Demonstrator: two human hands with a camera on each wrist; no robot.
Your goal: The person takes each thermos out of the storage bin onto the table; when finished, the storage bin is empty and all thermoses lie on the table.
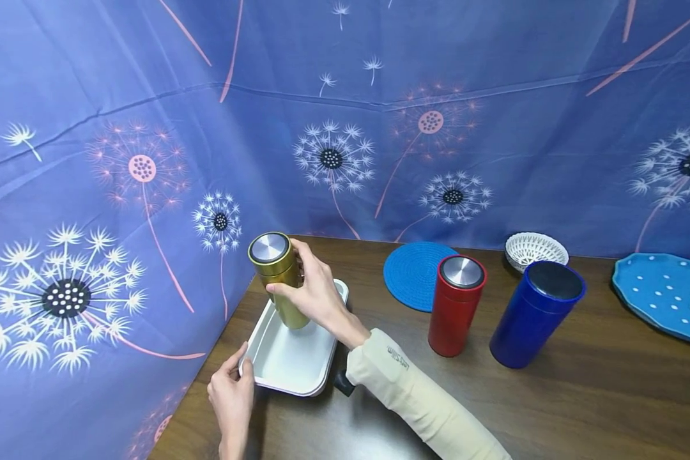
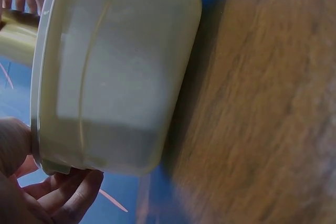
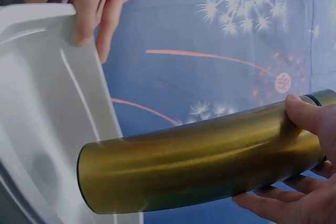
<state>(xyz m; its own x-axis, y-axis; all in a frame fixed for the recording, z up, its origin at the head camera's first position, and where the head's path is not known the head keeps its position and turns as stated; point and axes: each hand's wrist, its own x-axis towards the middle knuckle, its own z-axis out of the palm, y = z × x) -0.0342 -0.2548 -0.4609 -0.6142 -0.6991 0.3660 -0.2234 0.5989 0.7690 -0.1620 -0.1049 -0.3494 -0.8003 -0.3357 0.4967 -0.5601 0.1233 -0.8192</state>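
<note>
My right hand (image 1: 319, 291) grips a gold thermos bottle (image 1: 290, 310) with a silver lid near its top, thumb on one side and fingers on the other. The bottle tilts slightly over a deep white rectangular tray (image 1: 290, 374). In the right wrist view, the bottle's lower end (image 3: 105, 177) appears held above the tray floor. At the tray's near left corner, my left hand (image 1: 232, 390) pinches the rim, thumb inside and fingers outside. The left wrist view shows the tray's outer wall (image 2: 121, 77) up close, with those fingers (image 2: 79, 198) under the rim.
Right of the tray stand a red thermos bottle (image 1: 455, 313) and a blue one (image 1: 531, 319) with a dark lid. Behind them lie a round blue mat (image 1: 411, 275) and a white woven basket (image 1: 517, 255). A blue dotted plate (image 1: 667, 294) sits far right. Patterned blue cloth borders the table.
</note>
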